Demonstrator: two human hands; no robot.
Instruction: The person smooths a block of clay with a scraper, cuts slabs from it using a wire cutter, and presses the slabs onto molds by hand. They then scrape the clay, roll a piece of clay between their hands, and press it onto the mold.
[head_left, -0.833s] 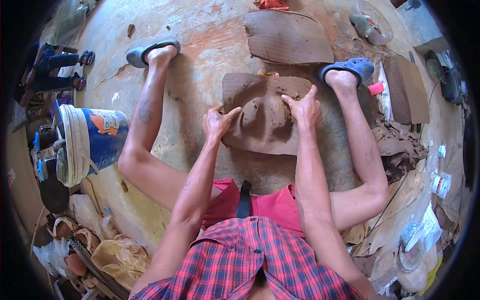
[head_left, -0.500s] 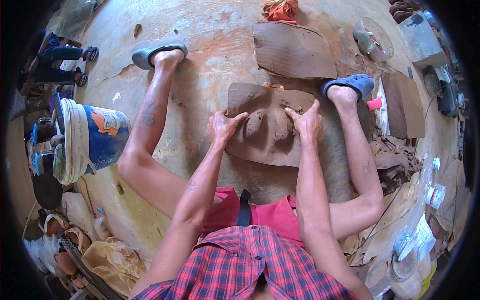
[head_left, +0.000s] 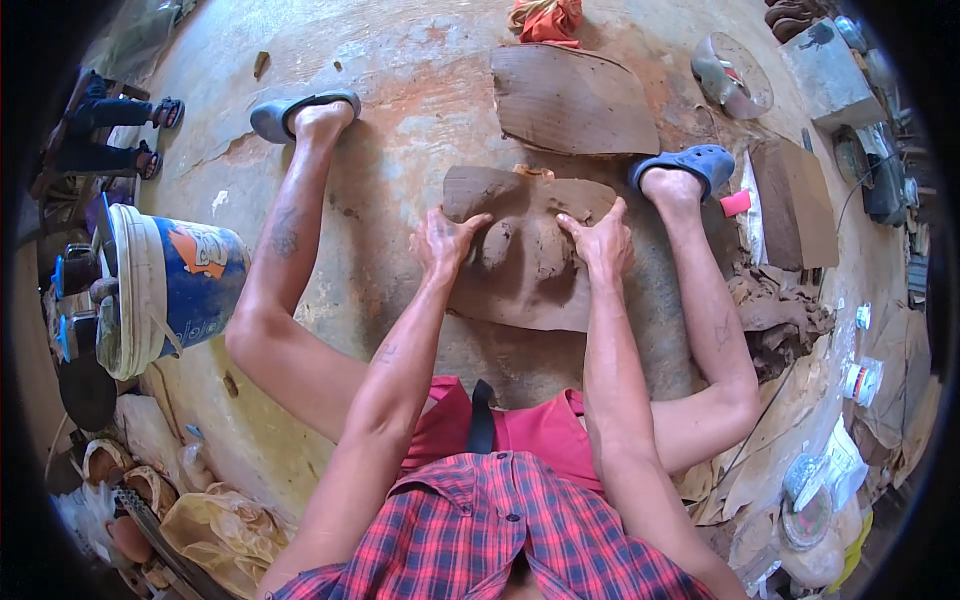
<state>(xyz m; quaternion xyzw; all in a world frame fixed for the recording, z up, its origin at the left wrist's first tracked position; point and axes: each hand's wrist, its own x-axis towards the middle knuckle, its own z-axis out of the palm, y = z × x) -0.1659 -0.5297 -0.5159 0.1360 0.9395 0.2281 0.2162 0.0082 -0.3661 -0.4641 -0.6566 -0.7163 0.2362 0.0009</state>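
Note:
A brown slab of wet clay (head_left: 515, 308) lies between my legs, with two rounded lumps raised in its middle. My left hand (head_left: 443, 242) grips its left side, the thumb lying on top beside the left lump. On the opposite side my right hand (head_left: 598, 242) clasps the right edge, its thumb on the clay near the upper right. The other fingers of both hands are mostly hidden at the slab's edges. Just beyond lies a second, flatter clay slab (head_left: 575, 100).
A blue and white bucket (head_left: 205, 290) stands left of my left leg. To the right are another clay slab (head_left: 800, 205), a heap of scrap clay (head_left: 785, 315) and a pink piece (head_left: 736, 204). An orange-red cloth bundle (head_left: 546, 18) sits at the far side. Another person's feet (head_left: 160, 135) show far left.
The whole view has shifted slightly. My left thumb has slid a little up the clay, away from me; both hands stay on the slab.

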